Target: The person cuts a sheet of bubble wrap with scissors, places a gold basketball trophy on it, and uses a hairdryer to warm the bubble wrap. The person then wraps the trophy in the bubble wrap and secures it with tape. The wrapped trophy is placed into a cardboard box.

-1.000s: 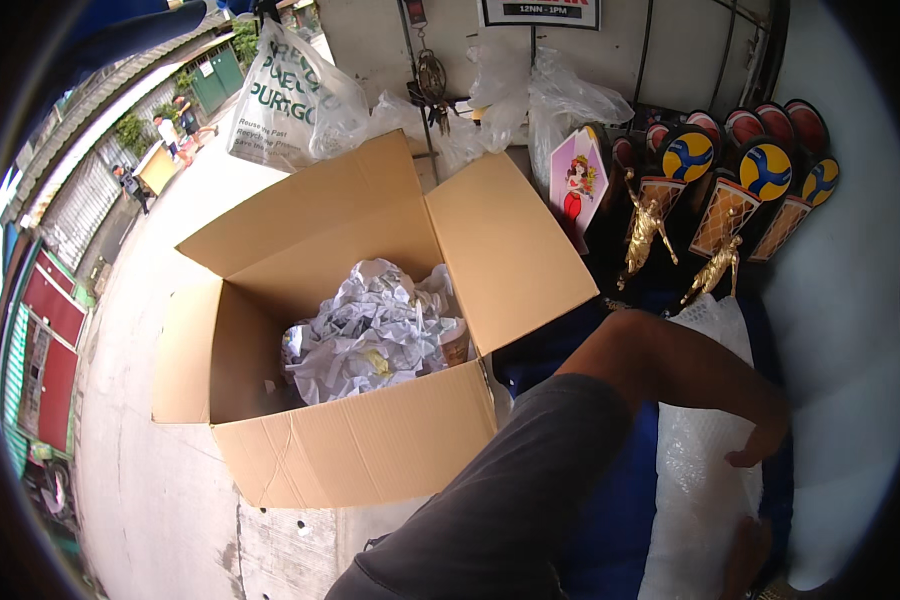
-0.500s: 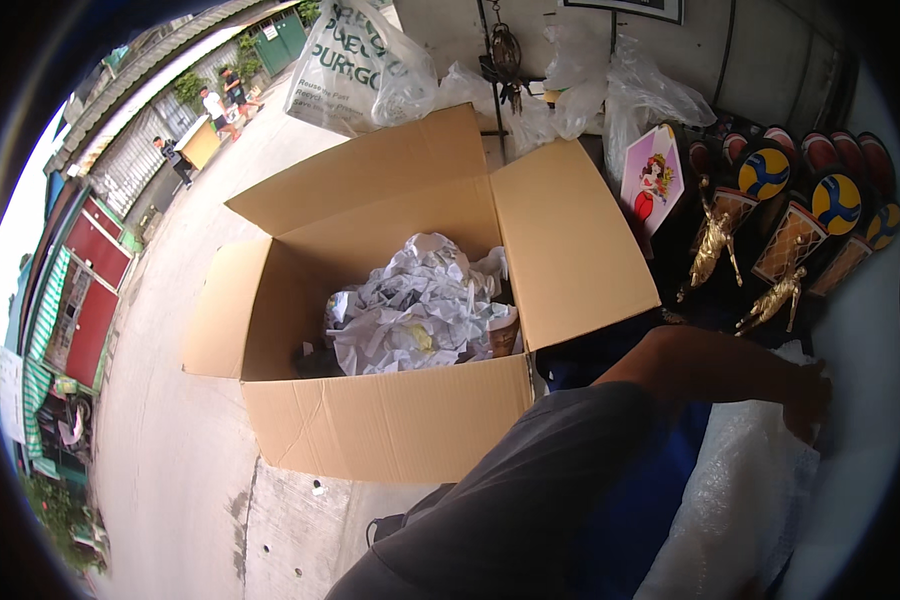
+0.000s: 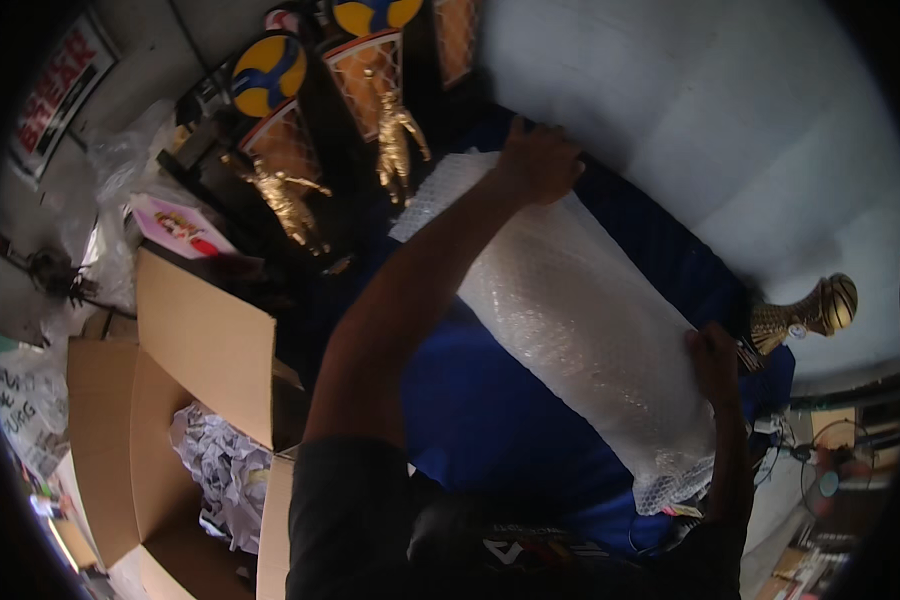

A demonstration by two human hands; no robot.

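Observation:
A long bundle in clear bubble wrap [image 3: 580, 310] lies slantwise over a blue cloth [image 3: 480, 400]; whatever is inside stays hidden under the layers. At its far end, my left hand [image 3: 542, 165] curls its fingers over the wrap's edge. My right hand [image 3: 712, 365] grips the bundle's right side near its closer end, with fingers bent against the plastic. Just beyond that hand stands a gold ball-topped trophy [image 3: 805, 310]. Loose wrap bunches up at the near end of the bundle.
To the left is an open cardboard box [image 3: 205, 340] holding crumpled paper [image 3: 225, 475]. Trophies with gold figures [image 3: 395, 145] and volleyball discs [image 3: 268, 75] line the back, next to a pink plaque [image 3: 182, 228]. A pale wall [image 3: 690, 130] rises behind; a fan [image 3: 835, 468] stands at right.
The view has swung right, from the box and street to the bundle. My right hand now shows on the bundle's side; my left hand remains at the far end.

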